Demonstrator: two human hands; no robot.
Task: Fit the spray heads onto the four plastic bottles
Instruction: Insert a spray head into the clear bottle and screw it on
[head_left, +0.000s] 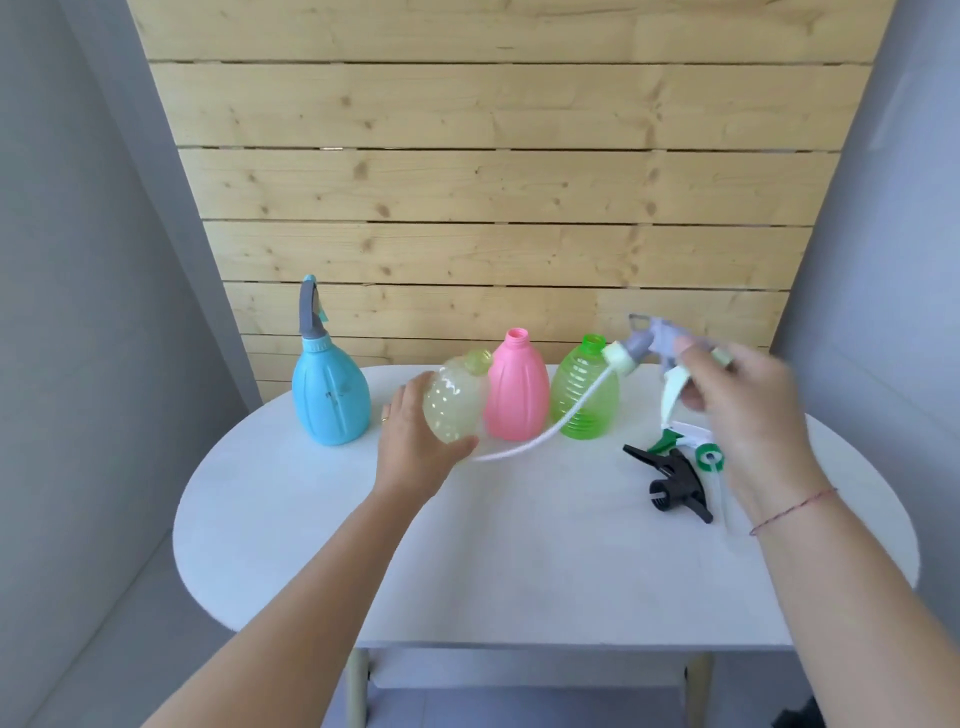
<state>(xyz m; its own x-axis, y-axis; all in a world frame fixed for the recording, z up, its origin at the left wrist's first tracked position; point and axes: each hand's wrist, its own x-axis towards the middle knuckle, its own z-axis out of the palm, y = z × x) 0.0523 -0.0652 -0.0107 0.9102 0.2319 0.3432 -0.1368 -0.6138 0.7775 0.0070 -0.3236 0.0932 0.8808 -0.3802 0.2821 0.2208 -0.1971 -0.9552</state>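
Single head cam, looking fwd and down, close over white table (519, 545), facing wood wall (498, 182)

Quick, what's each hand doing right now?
Left hand: closed around the pale yellow bottle.
Right hand: holding the grey spray head.

Left hand (415, 441) tilts yellow bottle (453, 402); right hand (748, 410), blurred, holds sprayer (657, 345).

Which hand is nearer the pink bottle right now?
Left. The left hand grips the pale yellow bottle right beside the pink bottle. The right hand holds a spray head beyond the green bottle.
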